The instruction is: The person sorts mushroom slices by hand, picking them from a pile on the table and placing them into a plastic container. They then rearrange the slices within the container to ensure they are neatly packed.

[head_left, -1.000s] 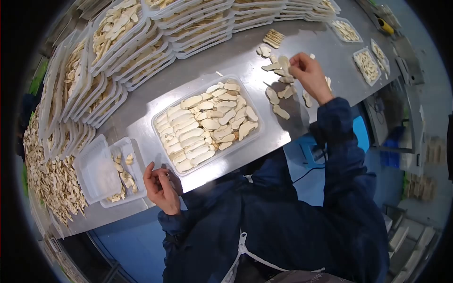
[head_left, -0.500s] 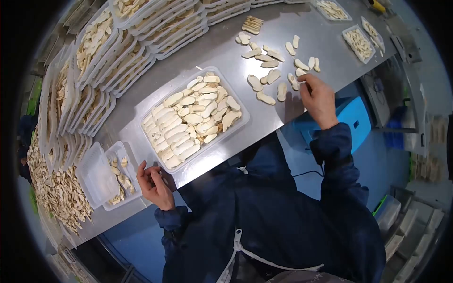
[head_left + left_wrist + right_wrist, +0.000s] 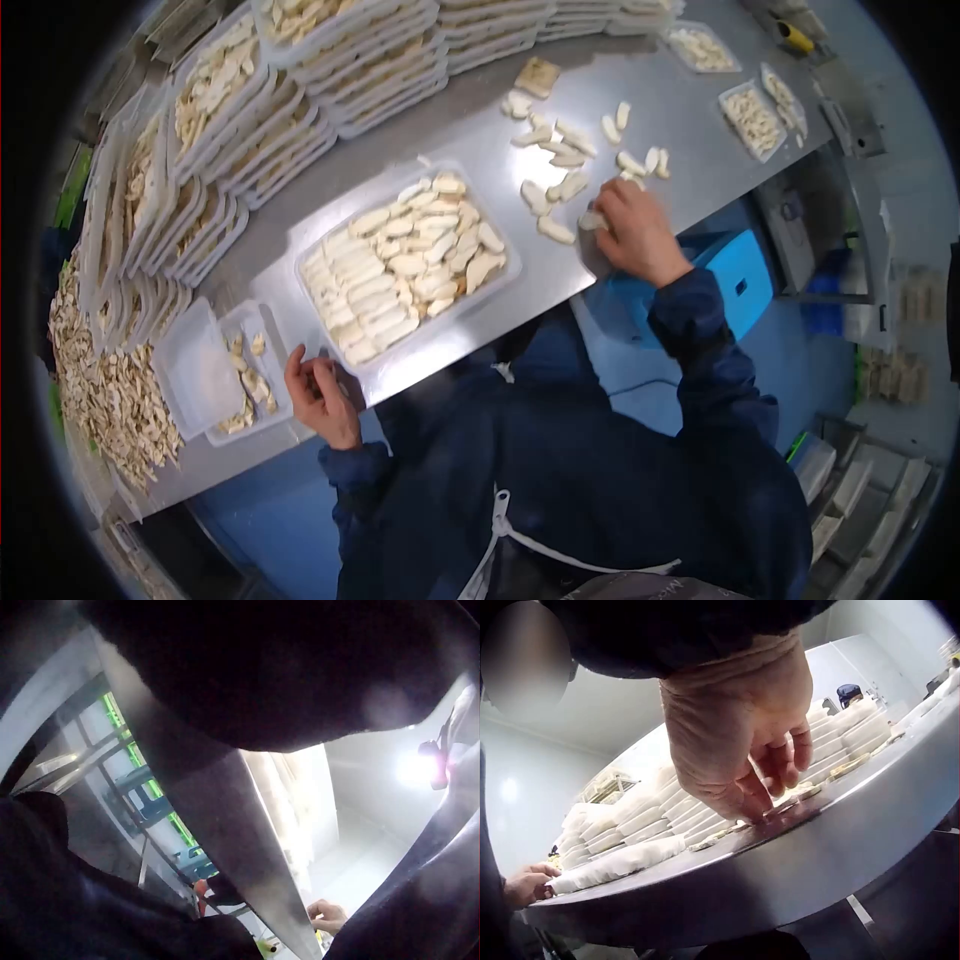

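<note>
1. Holds right hand point(image 3: 637, 232) low near the front edge of the grey steel desk point(image 3: 540, 265), thumb and fingertips bent close together at a flat, pale cream mushroom slice point(image 3: 591, 220); cannot tell whether pinching it.
2. Holds left hand point(image 3: 326, 403) at the front edge, fingers loosely curled, just beside the near corner of a shallow, translucent plastic tray point(image 3: 512, 266) of overlapping slices point(image 3: 375, 272).
3. Toward the far edge: scattered loose slices point(image 3: 572, 186), then tall stacks of filled trays point(image 3: 395, 72).

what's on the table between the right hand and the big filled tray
In the head view, a few loose pale slices lie on the metal table between the right hand and the filled tray.
</note>
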